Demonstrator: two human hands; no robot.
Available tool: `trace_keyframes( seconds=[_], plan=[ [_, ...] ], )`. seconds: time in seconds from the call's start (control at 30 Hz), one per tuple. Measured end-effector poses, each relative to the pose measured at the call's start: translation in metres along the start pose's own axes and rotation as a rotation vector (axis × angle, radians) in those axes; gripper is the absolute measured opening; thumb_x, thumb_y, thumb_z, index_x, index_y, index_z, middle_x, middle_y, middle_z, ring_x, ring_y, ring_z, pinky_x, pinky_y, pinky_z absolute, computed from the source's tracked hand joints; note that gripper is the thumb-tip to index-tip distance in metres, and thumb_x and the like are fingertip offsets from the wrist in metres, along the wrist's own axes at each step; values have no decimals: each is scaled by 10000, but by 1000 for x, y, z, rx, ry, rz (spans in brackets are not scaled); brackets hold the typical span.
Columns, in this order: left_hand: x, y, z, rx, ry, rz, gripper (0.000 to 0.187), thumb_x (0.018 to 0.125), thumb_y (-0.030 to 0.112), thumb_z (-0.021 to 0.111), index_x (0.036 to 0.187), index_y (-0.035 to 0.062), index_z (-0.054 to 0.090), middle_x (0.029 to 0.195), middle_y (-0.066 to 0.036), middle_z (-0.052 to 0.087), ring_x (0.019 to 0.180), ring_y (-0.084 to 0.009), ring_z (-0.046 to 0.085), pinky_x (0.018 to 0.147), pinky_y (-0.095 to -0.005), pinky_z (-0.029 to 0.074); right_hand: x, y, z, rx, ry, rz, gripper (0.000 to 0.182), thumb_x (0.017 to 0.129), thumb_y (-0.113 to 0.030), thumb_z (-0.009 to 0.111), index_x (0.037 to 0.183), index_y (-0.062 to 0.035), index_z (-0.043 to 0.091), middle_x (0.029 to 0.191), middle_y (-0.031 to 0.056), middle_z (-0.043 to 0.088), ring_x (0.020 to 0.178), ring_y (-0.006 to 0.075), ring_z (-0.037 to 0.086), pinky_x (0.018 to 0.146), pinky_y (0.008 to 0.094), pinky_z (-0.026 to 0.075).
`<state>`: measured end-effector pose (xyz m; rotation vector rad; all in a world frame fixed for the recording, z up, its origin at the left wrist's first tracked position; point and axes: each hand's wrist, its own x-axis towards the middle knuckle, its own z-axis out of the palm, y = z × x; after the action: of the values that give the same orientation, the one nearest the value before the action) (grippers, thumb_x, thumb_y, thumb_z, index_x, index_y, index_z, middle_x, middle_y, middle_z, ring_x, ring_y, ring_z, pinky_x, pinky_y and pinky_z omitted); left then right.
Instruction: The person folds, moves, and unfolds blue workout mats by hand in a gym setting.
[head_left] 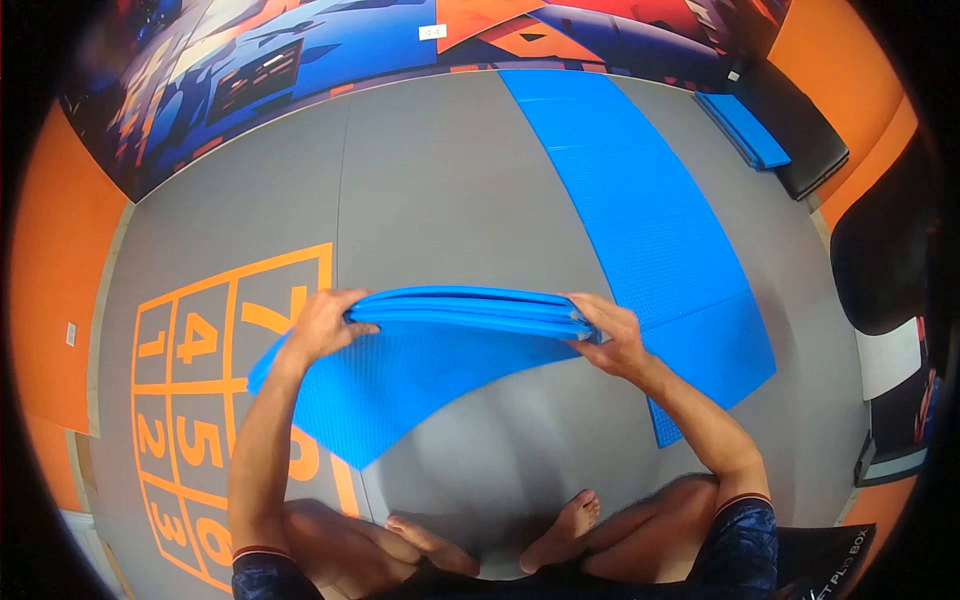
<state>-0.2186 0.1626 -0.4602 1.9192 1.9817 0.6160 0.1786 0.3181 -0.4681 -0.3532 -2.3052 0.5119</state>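
Note:
A blue foam exercise mat, partly folded into several stacked layers, is held up in front of my knees. My left hand grips the left end of the folded layers, its thumb on the near side. At the right end, my right hand is closed around the same stack, fingers over the top and thumb below. One panel hangs down from the folds toward the lower left, its corner over the orange floor numbers. The undersides of the layers are hidden.
Another blue mat lies unfolded on the grey floor to the right. A folded blue mat rests by a black padded item at the far right. An orange number grid marks the floor at left. My bare feet are below.

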Motion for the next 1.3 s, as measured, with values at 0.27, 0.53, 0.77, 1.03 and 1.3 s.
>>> trace_keyframes(
  seconds=[0.27,0.53,0.77,1.03,1.3],
  plan=[
    [10,45,-42,141,486,220,393,615,-35,775,988,62,696,952,-106,714,916,-292,666,801,-389,513,36,-18,-27,-135,187,-348,400,706,123,691,1052,-79,689,1113,121,706,1010,300,698,796,371,602],
    [17,41,-36,160,683,318,457,558,-146,736,978,21,670,1014,-109,700,966,-296,655,826,-364,518,47,-42,-42,-177,52,-555,397,734,1,723,1100,-148,687,1203,83,681,1034,290,662,835,421,530],
    [18,34,-14,369,636,464,426,573,-107,715,971,38,664,981,-96,693,916,-293,659,770,-374,532,50,-68,-31,-46,-33,-224,570,702,-16,740,1250,-107,610,1250,96,648,1137,346,611,909,484,496],
    [20,34,-2,355,509,395,435,619,-34,745,1027,71,637,978,-84,672,926,-294,641,796,-411,509,56,-87,-41,-143,-125,37,620,716,-27,732,1307,-110,567,1243,95,637,1100,256,637,864,366,527],
    [18,90,-41,431,201,333,428,710,44,700,1120,102,592,1082,-77,608,1015,-266,593,820,-412,483,117,-131,-97,-842,-174,72,629,755,14,642,1358,-132,538,1204,128,607,1091,287,599,985,489,443]
  ],
)
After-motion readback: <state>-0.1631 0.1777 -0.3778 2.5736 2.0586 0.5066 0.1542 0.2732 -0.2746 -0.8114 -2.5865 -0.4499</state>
